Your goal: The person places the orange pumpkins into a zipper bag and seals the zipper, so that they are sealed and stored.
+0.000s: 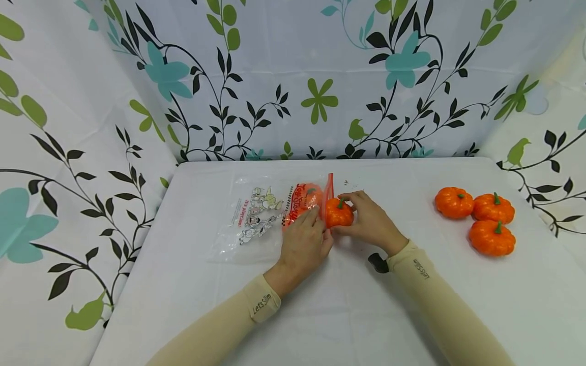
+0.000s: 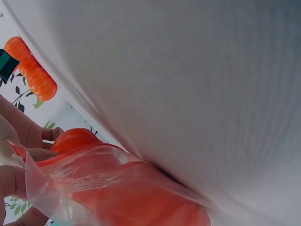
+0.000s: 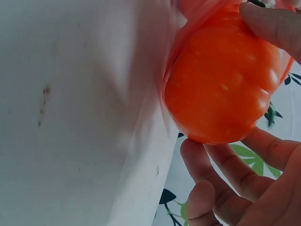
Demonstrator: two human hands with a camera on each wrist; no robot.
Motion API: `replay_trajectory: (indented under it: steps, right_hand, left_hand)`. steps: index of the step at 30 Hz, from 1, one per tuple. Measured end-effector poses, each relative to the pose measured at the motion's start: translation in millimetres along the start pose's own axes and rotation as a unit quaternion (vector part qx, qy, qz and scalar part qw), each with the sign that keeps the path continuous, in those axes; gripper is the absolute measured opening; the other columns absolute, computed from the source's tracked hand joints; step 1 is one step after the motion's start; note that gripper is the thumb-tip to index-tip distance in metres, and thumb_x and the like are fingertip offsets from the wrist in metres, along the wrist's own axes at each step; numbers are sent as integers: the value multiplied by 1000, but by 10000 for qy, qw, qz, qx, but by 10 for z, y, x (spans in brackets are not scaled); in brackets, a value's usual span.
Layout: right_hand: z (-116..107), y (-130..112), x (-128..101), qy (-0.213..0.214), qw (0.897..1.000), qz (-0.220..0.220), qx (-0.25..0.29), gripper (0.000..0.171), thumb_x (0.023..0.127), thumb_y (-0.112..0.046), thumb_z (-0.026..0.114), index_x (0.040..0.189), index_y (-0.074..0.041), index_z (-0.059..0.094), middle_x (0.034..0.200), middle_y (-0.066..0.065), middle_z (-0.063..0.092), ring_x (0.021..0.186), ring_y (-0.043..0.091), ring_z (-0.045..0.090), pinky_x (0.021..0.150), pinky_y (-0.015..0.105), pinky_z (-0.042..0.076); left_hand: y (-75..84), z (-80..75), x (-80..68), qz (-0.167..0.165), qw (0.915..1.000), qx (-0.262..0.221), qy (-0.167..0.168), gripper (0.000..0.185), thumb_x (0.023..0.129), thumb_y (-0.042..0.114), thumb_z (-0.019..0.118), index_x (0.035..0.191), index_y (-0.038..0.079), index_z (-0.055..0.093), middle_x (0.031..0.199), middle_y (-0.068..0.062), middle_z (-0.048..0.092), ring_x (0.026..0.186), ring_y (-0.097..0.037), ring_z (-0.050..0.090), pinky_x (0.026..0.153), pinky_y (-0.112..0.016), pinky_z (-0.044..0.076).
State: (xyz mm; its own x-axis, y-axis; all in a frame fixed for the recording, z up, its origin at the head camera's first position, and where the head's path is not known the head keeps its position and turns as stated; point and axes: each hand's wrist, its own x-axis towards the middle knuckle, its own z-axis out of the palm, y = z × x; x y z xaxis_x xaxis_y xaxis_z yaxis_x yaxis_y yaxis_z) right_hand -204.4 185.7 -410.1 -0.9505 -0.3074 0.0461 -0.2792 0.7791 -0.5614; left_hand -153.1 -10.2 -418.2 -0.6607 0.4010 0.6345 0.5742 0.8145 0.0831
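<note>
Two hands meet mid-worktop (image 1: 183,305): the right hand (image 1: 373,223) grips a small orange pumpkin (image 1: 339,213) at the mouth of a clear plastic bag (image 1: 256,218), which the left hand (image 1: 302,246) pinches open. Three more pumpkins (image 1: 480,218) sit well apart at right.

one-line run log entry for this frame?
left hand: holds bag mouth | right hand: grips pumpkin at opening | three pumpkins aside
</note>
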Motion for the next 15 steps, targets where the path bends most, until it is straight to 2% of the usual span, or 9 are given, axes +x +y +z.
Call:
replay_trajectory:
  steps: [4, 8, 15]
  right_hand:
    - [37, -7, 10, -60, 9998, -74, 164, 79, 76, -42, 85, 140, -6, 55, 133, 12, 57, 109, 28, 58, 92, 44, 53]
    - [80, -2, 21, -143, 9994, -110, 304, 75, 79, -36, 85, 139, -5, 55, 132, 12, 57, 109, 27, 57, 93, 43, 52]
    - [90, -41, 13, -291, 9965, -35, 783, 78, 78, -24, 87, 144, -6, 49, 140, 12, 53, 120, 31, 58, 96, 45, 54]
  left_hand:
    - [7, -2, -2, -23, 10000, 81, -7, 17, 84, 20, 74, 81, 3, 74, 116, -16, 72, 102, -29, 71, 88, -36, 57]
    - [10, 1, -4, -55, 9999, 85, -67, 18, 84, 20, 74, 83, 3, 74, 116, -16, 71, 104, -30, 70, 87, -36, 58]
    - [11, -4, -2, -61, 9999, 92, -57, 18, 83, 18, 74, 86, 1, 75, 118, -17, 71, 105, -30, 70, 90, -38, 56]
